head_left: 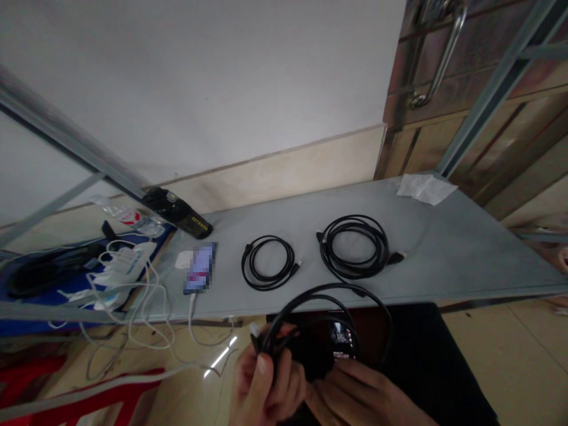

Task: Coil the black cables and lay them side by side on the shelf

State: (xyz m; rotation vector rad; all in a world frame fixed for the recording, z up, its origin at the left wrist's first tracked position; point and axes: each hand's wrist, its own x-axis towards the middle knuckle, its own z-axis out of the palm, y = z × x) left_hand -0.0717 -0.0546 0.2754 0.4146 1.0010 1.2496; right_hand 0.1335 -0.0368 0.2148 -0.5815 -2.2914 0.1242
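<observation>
Near the bottom centre, my left hand (273,384) is closed around a loosely looped black cable (323,290), and a plug end sticks out above the thumb. Its loops rise over the front edge of the shelf. My right hand (359,393) is closed low on the same loops, with the exact grip hidden by the fingers. Beyond them, two coiled black cables lie flat on the grey shelf (426,236): a small coil (268,262) on the left and a larger coil (354,245) on the right, both with plug ends showing.
Left on the shelf are a phone (200,267) with a white cord and a black cylindrical item (180,213). A plastic bottle (133,218) and tangled white cords (153,296) lie farther left. White paper (426,188) rests at the right. A lit screen (341,338) shows behind the loops.
</observation>
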